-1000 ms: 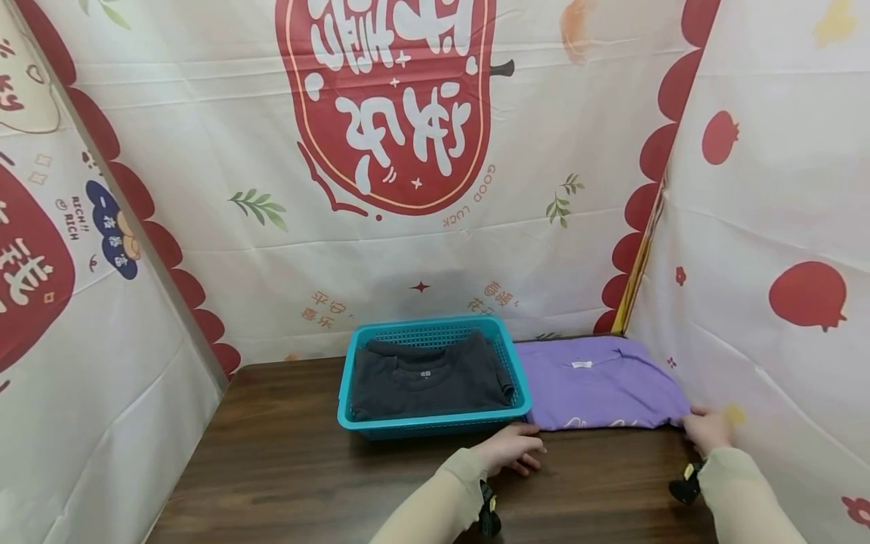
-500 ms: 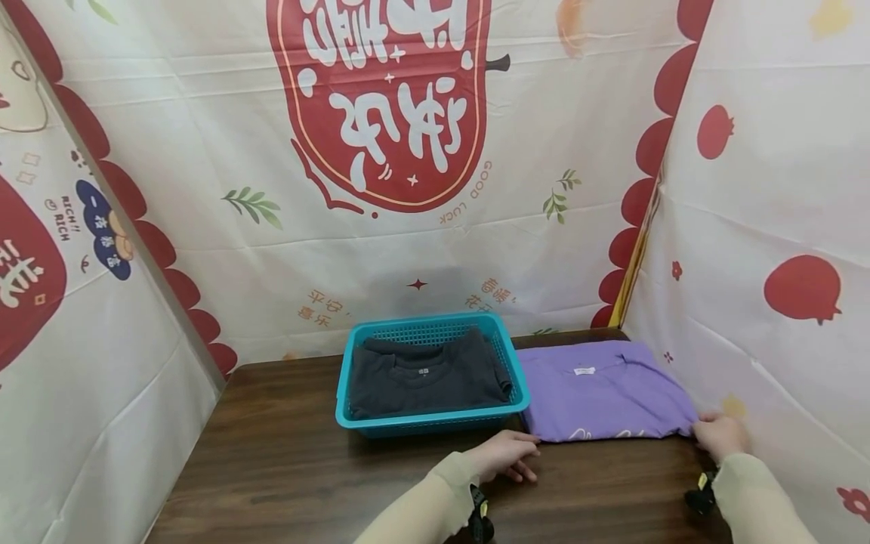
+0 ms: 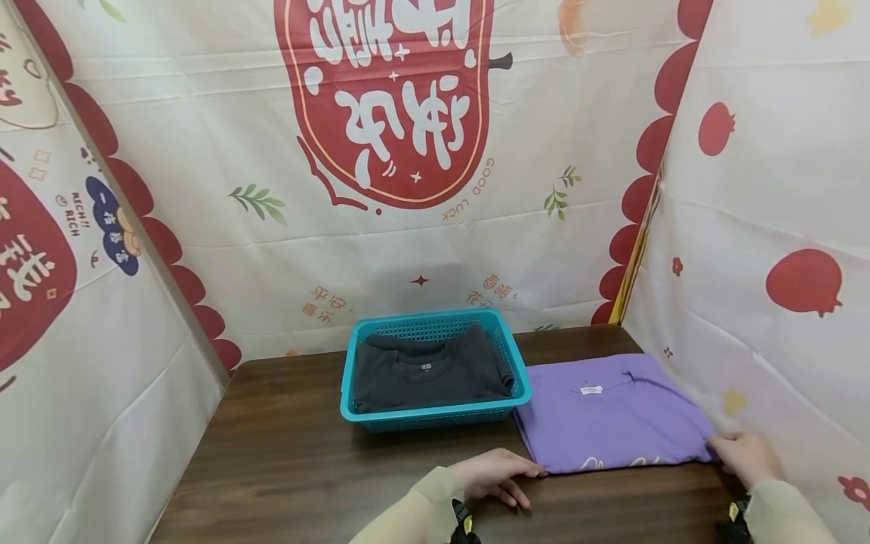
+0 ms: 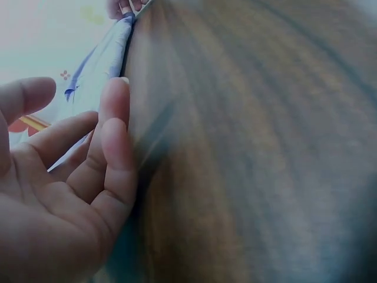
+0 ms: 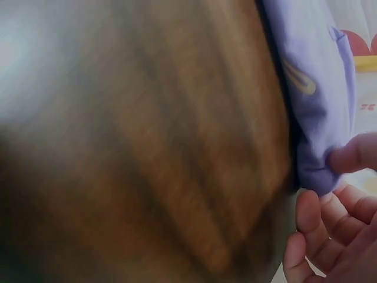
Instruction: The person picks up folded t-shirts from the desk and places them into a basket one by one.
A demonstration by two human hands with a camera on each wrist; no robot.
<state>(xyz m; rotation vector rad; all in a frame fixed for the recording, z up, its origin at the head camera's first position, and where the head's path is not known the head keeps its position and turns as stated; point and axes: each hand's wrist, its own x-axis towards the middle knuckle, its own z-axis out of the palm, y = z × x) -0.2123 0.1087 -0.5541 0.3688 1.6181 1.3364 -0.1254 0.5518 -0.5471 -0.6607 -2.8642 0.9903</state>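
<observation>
A folded purple T-shirt [image 3: 618,423] lies on the table, neck label up and white print along its near edge. At its near right corner my right hand [image 3: 748,457] pinches the cloth; in the right wrist view the thumb [image 5: 353,154] presses on top, with the fingers curled below. My left hand [image 3: 491,476] is at the near left corner, fingertips right at the cloth. The left wrist view shows its thumb [image 4: 32,99] apart from loosely bent fingers, the shirt showing behind them.
A teal plastic basket [image 3: 435,417] stands left of the purple shirt, close beside it, holding a folded dark grey T-shirt [image 3: 431,381]. Printed cloth walls [image 3: 401,264] enclose the wooden table [image 3: 285,453] at the back and both sides.
The purple T-shirt has slid toward me and slightly right, along with both hands at its near corners. Its far left part now shows free of the basket's side. The basket has stayed put.
</observation>
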